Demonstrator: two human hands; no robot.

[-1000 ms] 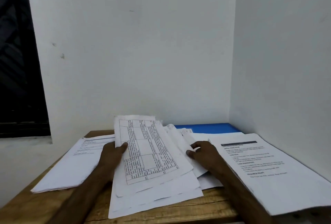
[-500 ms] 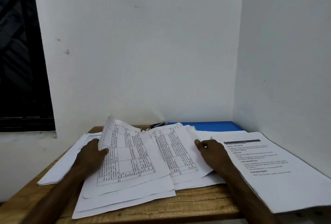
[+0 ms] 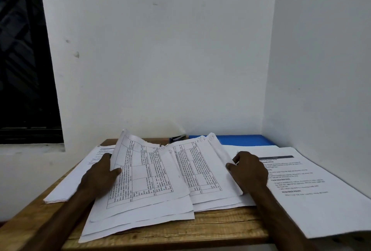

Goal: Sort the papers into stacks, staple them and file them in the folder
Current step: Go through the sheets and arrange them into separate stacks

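**Q:** What had changed over the last 1 s?

**A:** The fanned pile of white paper sheets printed with ruled tables, 1 heap a second earlier, had been parted into 2. The left bundle [image 3: 146, 178] had shifted toward 8 o'clock on the rectangular wooden table [image 3: 200, 228], its far edge lifted and curling. The right bundle [image 3: 200, 168] lay at centre, overlapped by the left one along their seam.

**Q:** And the grips?

**A:** The left hand [image 3: 100, 174] grasped the left bundle's outer edge, thumb on top. The right hand [image 3: 249, 168] held the right bundle's outer edge, thumb on the page and fingers curled behind it.

**Q:** What did that mean for the task?

**A:** Sorting appeared to be under way. No bundle had yet reached the folder, and stapling seemingly remained.

**Q:** What lay around, and what obstructed?

**A:** A white text-printed stack [image 3: 313, 190] lay at 3 o'clock, overhanging the table's near edge. A thinner white left stack [image 3: 80, 174] lay at 9 o'clock, partly beneath the left hand. The flat blue folder [image 3: 241, 140] sat at 1 o'clock against the wall, its near edge covered by loose sheets. The small dark stapler [image 3: 177, 138] sat at 12 o'clock, just beside the folder and partly hidden behind the raised pages. Those pages probably needed clearing first.
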